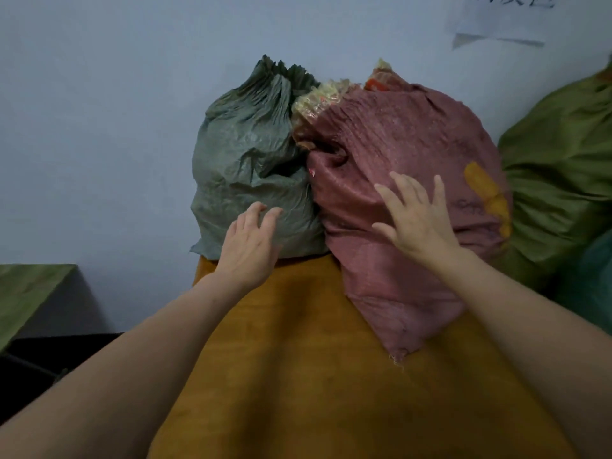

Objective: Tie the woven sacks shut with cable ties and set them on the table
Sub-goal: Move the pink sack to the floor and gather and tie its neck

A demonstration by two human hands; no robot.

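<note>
Wall notice (500, 18) cut off at top — writing unreadable, green sack (556, 180) cropped right

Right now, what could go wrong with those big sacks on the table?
The red sack lies tilted against the grey-green sack, with the right hand flat on it; it might slide off the table. At its mouth yellowish stuff pokes out and I see no tie, so it could spill.

Head view, downward (close) over table (298, 376)
</note>
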